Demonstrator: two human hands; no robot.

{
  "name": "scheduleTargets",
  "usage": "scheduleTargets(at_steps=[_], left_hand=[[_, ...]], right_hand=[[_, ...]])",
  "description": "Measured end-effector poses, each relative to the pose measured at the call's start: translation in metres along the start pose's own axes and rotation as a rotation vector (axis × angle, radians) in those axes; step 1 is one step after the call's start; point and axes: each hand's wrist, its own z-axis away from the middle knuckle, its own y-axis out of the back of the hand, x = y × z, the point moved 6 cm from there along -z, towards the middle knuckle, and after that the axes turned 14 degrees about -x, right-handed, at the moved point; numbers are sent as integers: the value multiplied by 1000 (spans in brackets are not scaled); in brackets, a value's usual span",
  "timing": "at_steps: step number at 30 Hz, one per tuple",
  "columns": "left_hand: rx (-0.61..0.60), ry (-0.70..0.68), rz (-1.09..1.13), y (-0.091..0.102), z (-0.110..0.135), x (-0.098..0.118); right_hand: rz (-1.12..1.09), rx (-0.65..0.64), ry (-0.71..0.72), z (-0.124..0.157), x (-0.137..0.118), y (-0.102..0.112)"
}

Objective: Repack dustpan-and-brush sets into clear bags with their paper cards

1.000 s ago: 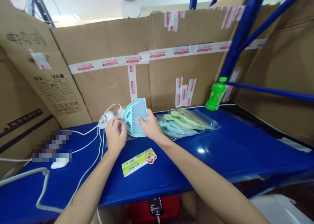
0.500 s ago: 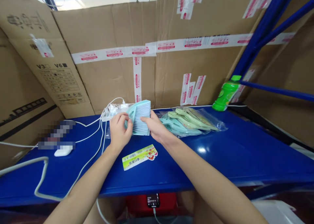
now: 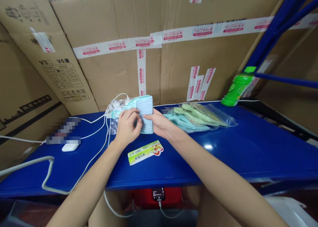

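Both my hands hold a light blue small brush (image 3: 145, 112) with pale bristles above the blue shelf (image 3: 236, 150). My left hand (image 3: 127, 127) grips its left side with fingers curled over it. Fingers of my right hand (image 3: 160, 124) close on its right side from below. Just behind the brush lies a clear plastic bag (image 3: 116, 116) with more light blue pieces. A printed green and yellow paper label (image 3: 145, 152) lies flat on the shelf below my hands.
A clear bag of green and blue plastic pieces (image 3: 198, 117) lies to the right. A green bottle (image 3: 237, 87) stands at the back right. White cables (image 3: 94, 147) and a white charger (image 3: 71, 146) lie at the left. Taped cardboard (image 3: 161, 54) walls the back.
The brush has turned from face-on to edge-on and come down closer to the shelf. My left hand's fingers have closed further over it. The view has tilted down.
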Motion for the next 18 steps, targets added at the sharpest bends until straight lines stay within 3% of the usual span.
scheduleTargets(at_steps=[7, 9, 13, 18], left_hand=[[40, -21, -58, 8, 4, 2], [174, 58, -73, 18, 11, -1], [577, 415, 163, 36, 33, -19], [639, 520, 417, 22, 25, -27]], right_hand=[[-60, -25, 83, 0, 1, -6], [-74, -21, 123, 0, -1, -7], [-101, -4, 234, -1, -8, -4], [-106, 34, 329, 0, -18, 4]])
